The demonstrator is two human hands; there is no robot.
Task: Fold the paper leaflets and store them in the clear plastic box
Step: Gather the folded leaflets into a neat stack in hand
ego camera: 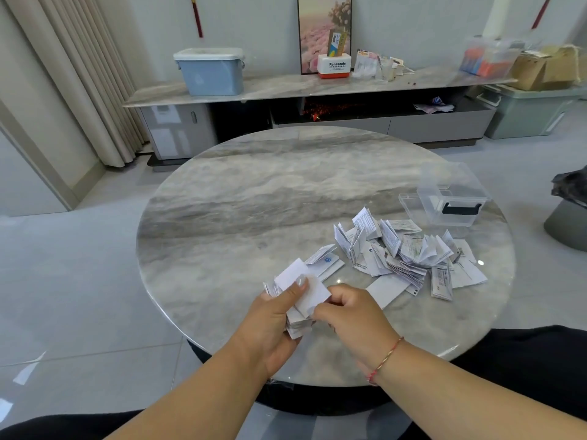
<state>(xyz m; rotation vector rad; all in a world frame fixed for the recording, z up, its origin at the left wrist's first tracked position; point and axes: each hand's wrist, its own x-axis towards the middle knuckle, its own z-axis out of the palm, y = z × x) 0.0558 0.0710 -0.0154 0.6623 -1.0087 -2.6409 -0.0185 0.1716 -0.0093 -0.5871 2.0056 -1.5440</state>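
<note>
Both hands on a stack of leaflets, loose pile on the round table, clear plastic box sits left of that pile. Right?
Not quite: in the head view the clear plastic box sits right of the loose pile, behind it. The rest holds: left hand and right hand hold the stack.

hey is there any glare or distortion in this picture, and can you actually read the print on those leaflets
Head view: wide-angle bending curves the curtain and console; small glare spots on the table; the clear box is faint against the marble; print on the leaflets is too small to read; both hands, left hand and right hand, look sharp.

Leaflets (409,249) white w/ black print; table (254,192) grey marble swirl; box (451,192) clear, black handle.
</note>
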